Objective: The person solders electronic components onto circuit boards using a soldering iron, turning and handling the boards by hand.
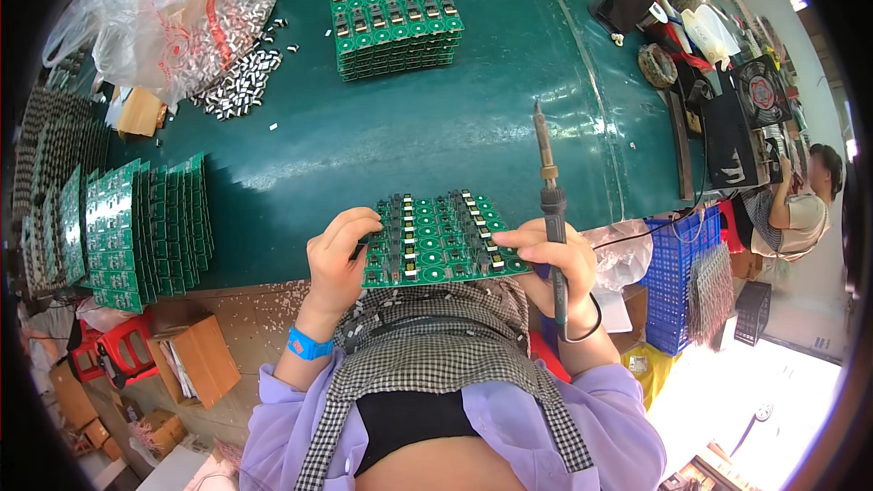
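Nearest the body, the left hand curls its fingers over the left edge of a green circuit board panel resting at the near lip of the green table, while the right hand pinches the panel's right edge with thumb and forefinger and clamps a soldering iron upright in the remaining fingers. To my eye, the panel wants settling flat with the tip kept raised off it; farther off lie fanned boards, a board stack and a bag of small parts
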Tool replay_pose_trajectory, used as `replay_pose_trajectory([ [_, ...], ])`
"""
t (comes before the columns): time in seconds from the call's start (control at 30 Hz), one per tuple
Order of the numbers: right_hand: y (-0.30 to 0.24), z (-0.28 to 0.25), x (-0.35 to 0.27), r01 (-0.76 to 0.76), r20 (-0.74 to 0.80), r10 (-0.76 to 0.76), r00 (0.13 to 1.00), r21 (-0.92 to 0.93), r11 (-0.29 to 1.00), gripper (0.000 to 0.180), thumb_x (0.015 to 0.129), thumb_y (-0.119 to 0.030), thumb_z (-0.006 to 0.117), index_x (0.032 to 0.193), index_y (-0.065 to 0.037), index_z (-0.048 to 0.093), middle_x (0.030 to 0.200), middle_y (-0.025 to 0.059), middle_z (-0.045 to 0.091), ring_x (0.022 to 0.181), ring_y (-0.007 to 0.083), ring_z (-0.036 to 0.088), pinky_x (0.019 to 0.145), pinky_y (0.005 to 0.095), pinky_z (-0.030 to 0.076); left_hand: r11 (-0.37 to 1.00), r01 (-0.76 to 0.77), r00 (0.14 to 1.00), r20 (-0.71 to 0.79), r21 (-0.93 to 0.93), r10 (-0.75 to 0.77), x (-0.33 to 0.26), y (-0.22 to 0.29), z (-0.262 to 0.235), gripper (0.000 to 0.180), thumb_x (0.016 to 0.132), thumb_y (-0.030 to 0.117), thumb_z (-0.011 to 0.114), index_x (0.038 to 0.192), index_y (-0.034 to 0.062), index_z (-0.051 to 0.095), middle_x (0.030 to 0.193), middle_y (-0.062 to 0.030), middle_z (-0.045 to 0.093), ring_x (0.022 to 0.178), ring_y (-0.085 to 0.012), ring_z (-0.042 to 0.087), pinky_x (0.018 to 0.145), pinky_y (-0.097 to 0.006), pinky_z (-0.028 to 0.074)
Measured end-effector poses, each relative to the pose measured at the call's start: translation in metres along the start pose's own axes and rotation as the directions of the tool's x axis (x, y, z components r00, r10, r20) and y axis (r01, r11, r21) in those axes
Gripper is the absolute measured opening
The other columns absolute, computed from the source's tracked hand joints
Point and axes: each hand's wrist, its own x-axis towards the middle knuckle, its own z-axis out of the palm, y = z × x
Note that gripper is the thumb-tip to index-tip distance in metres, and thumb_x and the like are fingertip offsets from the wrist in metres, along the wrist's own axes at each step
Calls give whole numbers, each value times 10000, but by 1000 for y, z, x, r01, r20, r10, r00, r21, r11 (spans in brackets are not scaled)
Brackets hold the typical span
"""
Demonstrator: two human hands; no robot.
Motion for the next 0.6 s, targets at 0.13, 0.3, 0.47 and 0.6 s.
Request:
replay_pose_trajectory([
  [0.13, -6, -1, -1, 36, 23, -35, 999, -47, 998, 436, 623, 117, 683, 960, -90, 500, 906, 151, 710, 710, 281, 644, 610, 344, 507, 1000, 7, 1000, 4, 16, -7, -1, -2, 1, 290, 622, -135, 608, 869, 17, 609, 930, -128, 652, 767, -272, 668, 615, -311, 532],
  [0.3, -7, -4, -4, 20, 48, -19, 999, -16, 1000, 439, 634, 124, 690, 971, -88, 506, 881, 150, 713, 696, 264, 654, 593, 326, 512, 999, 4, 1000, 14, 34, -5, -2, 0, -1, 287, 618, -137, 607, 861, 15, 607, 932, -127, 652, 779, -278, 670, 625, -316, 534],
  [0.47, -3, -1, -4, -69, -15, 71, 997, 98, 993, 442, 655, 119, 695, 1019, -75, 535, 908, 164, 708, 750, 253, 659, 640, 308, 514, 1000, 0, 1000, 7, 29, 0, -2, 0, 1, 282, 621, -132, 614, 861, 16, 606, 930, -124, 652, 775, -274, 669, 625, -314, 533],
  [0.6, 9, -6, -9, -93, -3, 94, 996, 90, 992, 439, 670, 117, 693, 1036, -68, 537, 939, 171, 702, 777, 258, 658, 657, 313, 515, 1000, 11, 1000, 12, 13, -11, 0, 1, 2, 275, 627, -123, 622, 865, 14, 604, 927, -122, 652, 764, -265, 667, 623, -308, 531],
])
